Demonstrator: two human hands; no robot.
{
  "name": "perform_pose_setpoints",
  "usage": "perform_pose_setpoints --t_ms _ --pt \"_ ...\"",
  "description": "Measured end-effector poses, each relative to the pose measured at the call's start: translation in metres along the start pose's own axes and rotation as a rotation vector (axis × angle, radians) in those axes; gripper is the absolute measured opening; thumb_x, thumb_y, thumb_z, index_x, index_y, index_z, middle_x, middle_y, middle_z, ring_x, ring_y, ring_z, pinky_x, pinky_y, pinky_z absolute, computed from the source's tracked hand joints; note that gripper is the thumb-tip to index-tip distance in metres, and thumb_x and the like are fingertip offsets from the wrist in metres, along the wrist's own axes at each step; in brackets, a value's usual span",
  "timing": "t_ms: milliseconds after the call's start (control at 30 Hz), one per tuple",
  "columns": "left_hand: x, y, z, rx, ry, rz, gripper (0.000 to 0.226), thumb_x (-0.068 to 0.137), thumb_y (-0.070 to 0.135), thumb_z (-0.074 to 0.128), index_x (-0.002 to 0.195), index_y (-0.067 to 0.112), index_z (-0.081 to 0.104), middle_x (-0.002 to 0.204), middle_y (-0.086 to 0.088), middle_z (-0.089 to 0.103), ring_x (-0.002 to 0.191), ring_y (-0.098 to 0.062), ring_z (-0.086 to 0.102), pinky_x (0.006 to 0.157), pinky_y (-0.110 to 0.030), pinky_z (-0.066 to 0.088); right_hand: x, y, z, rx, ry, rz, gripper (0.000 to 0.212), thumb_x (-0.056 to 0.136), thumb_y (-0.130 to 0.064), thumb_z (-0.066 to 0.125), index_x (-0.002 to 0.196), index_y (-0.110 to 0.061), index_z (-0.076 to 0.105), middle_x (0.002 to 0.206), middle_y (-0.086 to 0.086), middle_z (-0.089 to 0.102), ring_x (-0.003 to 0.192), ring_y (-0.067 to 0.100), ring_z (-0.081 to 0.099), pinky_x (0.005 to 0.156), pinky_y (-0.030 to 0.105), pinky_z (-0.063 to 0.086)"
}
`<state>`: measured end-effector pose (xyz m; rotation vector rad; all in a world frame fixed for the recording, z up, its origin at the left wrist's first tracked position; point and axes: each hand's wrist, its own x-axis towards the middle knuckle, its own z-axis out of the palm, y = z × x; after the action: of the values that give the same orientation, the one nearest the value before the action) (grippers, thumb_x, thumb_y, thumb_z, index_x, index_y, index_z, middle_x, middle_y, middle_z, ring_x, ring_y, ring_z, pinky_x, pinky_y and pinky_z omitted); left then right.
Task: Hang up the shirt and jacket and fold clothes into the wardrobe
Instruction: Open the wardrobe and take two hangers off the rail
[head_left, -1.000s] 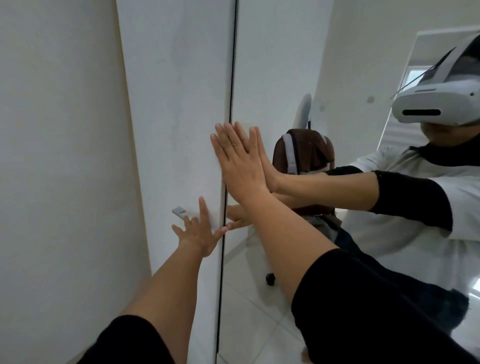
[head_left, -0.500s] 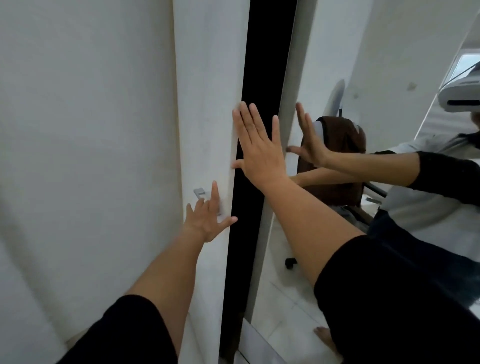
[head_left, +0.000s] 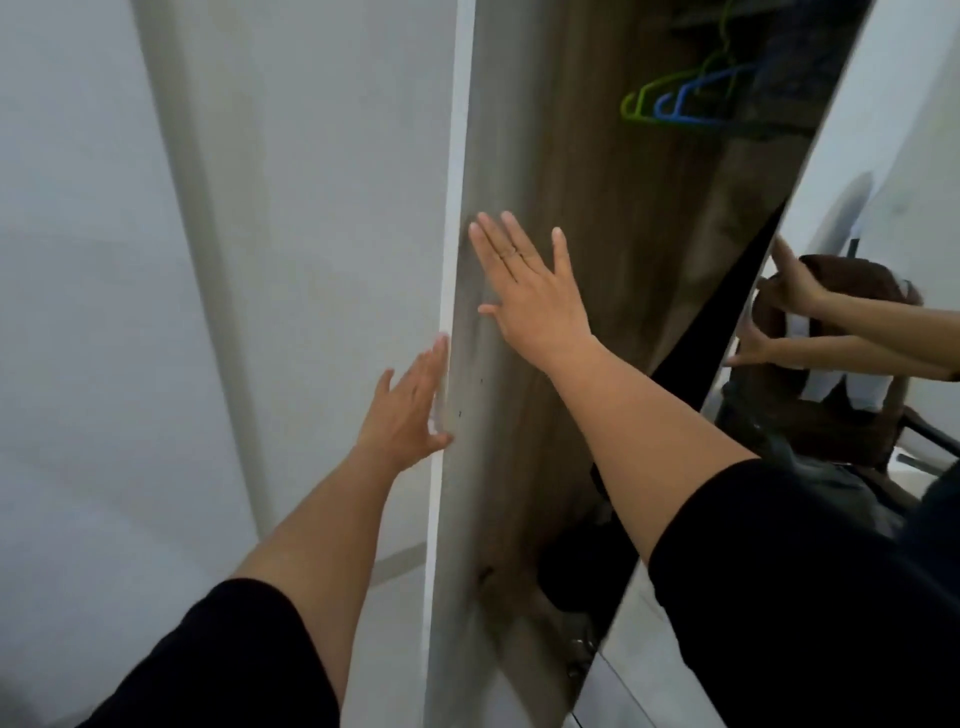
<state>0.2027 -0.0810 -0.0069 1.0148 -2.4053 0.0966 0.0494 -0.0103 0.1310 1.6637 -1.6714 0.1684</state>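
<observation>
Since a moment before, the door (head_left: 322, 260) had swung wide under the flat, empty left hand (head_left: 410, 410) and right hand (head_left: 530, 291), baring hangers (head_left: 675, 98) above them for the shirt.

Wardrobe door (head_left: 332, 208) now swung wide; a second ago shut flush against the mirrored door (head_left: 779, 364). Gap grown from a dark slit to a broad opening. Wood-grain inner wall (head_left: 597, 260) now exposed. Green hanger (head_left: 644, 101) and blue hanger (head_left: 691, 96) newly visible up top. Left hand (head_left: 410, 410) moved to the door's edge; right hand (head_left: 530, 291) now flat on its inner face.
</observation>
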Motion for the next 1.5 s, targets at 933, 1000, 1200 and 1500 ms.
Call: perform_pose_setpoints --t_ms 933,1000,1200,1500 --pt "0.100 -0.199 0.012 0.228 0.093 -0.518 0.129 0.074 0.035 0.076 0.132 0.036 -0.038 0.159 -0.001 -0.012 0.146 -0.015 -0.011 0.117 -0.044 0.002 0.218 -0.091 0.171 0.260 0.121 -0.306 0.072 0.098 -0.027 0.042 0.151 -0.017 -0.006 0.160 -0.004 -0.009 0.147 0.015 -0.007 0.112 0.058 -0.005" --pt "0.105 -0.207 0.016 0.215 0.108 -0.505 0.121 0.077 0.048 0.069 0.133 0.036 -0.037 0.159 -0.001 -0.012 0.146 -0.016 -0.010 0.117 -0.045 0.003 0.225 -0.092 0.176 0.254 0.126 -0.307 0.072 0.098 -0.027 0.042 0.151 -0.017 -0.005 0.160 -0.005 -0.007 0.147 0.015 -0.006 0.112 0.058 -0.005" --pt "0.129 -0.226 0.015 0.216 0.260 -0.407 0.077 0.093 0.050 0.039 0.145 0.037 -0.016 0.158 -0.009 -0.016 0.146 -0.021 -0.009 0.115 -0.051 0.006 0.240 -0.101 0.185 0.212 0.103 -0.254 0.066 0.099 -0.017 0.039 0.151 -0.018 -0.001 0.160 -0.006 -0.003 0.147 0.014 -0.002 0.112 0.058 -0.004" --pt "0.230 -0.221 -0.044 0.353 0.411 -0.047 0.067 0.093 0.032 0.042 0.151 0.016 0.011 0.159 -0.010 -0.003 0.147 -0.021 -0.004 0.113 -0.051 -0.011 0.253 -0.037 0.152 0.075 0.013 0.119 0.060 0.102 -0.026 0.028 0.151 -0.017 -0.006 0.160 -0.005 -0.010 0.147 0.013 -0.009 0.112 0.059 -0.006"
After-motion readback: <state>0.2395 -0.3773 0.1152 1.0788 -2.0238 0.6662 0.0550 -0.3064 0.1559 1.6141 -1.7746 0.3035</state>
